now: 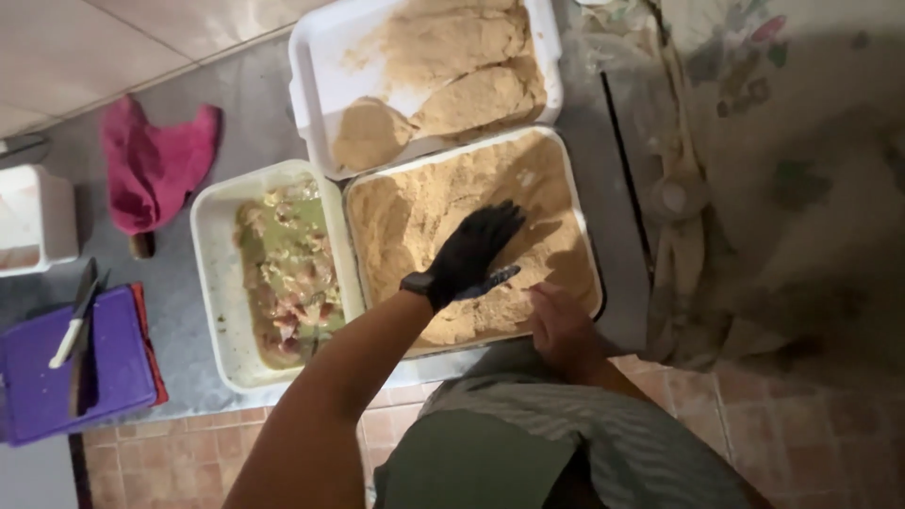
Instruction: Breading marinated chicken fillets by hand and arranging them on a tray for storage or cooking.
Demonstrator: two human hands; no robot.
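My left hand [474, 250], in a black glove, lies flat with fingers spread on the breadcrumbs in a white tray [577, 221]. My bare right hand [558, 323] rests on the crumbs at the same tray's near right corner, fingers curled; whether it holds anything I cannot tell. To the left stands a white tray [212, 273] of meat pieces in a greenish marinade. Behind, a third white tray [316, 85] holds several breaded cutlets [452, 66].
A pink cloth [151, 165] lies at the back left. A purple cutting board [113, 372] with a white-handled knife [74, 325] sits at the left front edge of the grey counter. A white container [33, 217] stands far left. A patterned cloth [754, 170] hangs on the right.
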